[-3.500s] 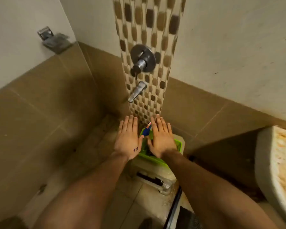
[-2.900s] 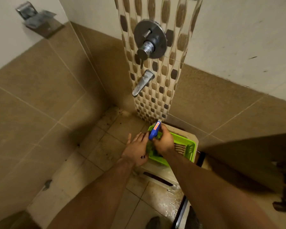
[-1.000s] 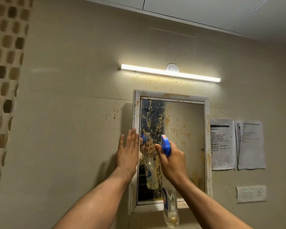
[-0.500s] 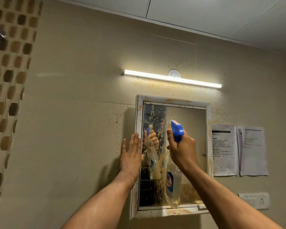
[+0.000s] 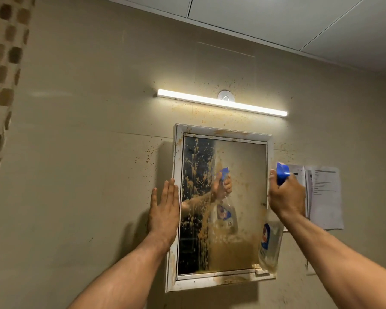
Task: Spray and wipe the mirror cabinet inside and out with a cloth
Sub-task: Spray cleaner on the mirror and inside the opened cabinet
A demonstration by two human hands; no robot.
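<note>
A white-framed mirror cabinet (image 5: 223, 136) hangs on the beige wall, its glass (image 5: 239, 166) smeared and spattered with brown grime. My left hand (image 5: 164, 208) lies flat, fingers straight, against the cabinet's left frame edge. My right hand (image 5: 286, 195) grips a clear spray bottle (image 5: 270, 244) with a blue trigger head, held up in front of the mirror's right edge. The bottle hangs down below my fist. The hand and bottle are reflected in the glass. No cloth is in view.
A lit tube light (image 5: 221, 102) runs above the cabinet. Two printed paper sheets (image 5: 323, 197) are stuck on the wall to the right. A mosaic tile strip (image 5: 2, 85) borders the far left. Brown spatter marks the wall around the cabinet.
I picked the spray bottle from a green basket on the floor and stood to face the mirror. In the last second my right hand has carried the bottle up and right; my left hand stays on the frame.
</note>
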